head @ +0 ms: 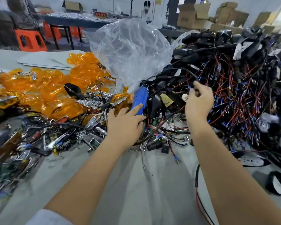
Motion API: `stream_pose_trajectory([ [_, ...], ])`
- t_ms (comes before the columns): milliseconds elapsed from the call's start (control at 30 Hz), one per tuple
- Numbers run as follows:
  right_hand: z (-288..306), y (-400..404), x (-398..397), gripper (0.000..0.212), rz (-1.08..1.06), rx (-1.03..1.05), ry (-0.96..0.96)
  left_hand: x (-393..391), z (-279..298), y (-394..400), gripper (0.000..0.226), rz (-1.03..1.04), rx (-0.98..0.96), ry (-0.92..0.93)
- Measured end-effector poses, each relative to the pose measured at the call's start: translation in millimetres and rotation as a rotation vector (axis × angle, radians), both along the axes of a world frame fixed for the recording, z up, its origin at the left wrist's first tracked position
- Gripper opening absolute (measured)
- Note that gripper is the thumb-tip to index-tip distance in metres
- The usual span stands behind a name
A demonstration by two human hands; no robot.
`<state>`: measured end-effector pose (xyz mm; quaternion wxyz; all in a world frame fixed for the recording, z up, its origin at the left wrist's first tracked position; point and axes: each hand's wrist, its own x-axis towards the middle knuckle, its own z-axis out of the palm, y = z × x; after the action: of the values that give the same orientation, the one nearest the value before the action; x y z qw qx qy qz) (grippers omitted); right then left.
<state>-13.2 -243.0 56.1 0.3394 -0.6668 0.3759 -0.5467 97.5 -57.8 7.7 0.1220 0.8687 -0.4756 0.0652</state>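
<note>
Nothing can be read: marks on the cardboard box [189, 19] and red sign [100, 14] are blurred.

The head-worn wide-angle camera looks forward and down, seemingly close over left hand [125, 125] and right hand [199, 103].

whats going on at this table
A person is sorting through loose parts on a grey table. The left grip holds a blue power tool amid the clutter, while the right grip pinches a black cable from the tangled wiring pile. Orange plastic lenses and a clear bag lie behind.
</note>
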Motion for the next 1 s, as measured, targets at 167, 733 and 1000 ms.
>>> stream_pose_trajectory([
  [167, 10, -7, -11, 0.029, -0.209, -0.217, 0.6, 1, 0, -1, 0.038, 0.087, -0.058, 0.005],
  [733, -30, 37, 41, 0.043, 0.217, 0.251, 0.508, 9, 9, 4, 0.03, 0.126, -0.314, 0.196],
  [1000, 16, 47, 24, 0.043, 0.358, 0.286, -0.225, 7, 21, 5, 0.028, 0.131, -0.197, 0.278],
])
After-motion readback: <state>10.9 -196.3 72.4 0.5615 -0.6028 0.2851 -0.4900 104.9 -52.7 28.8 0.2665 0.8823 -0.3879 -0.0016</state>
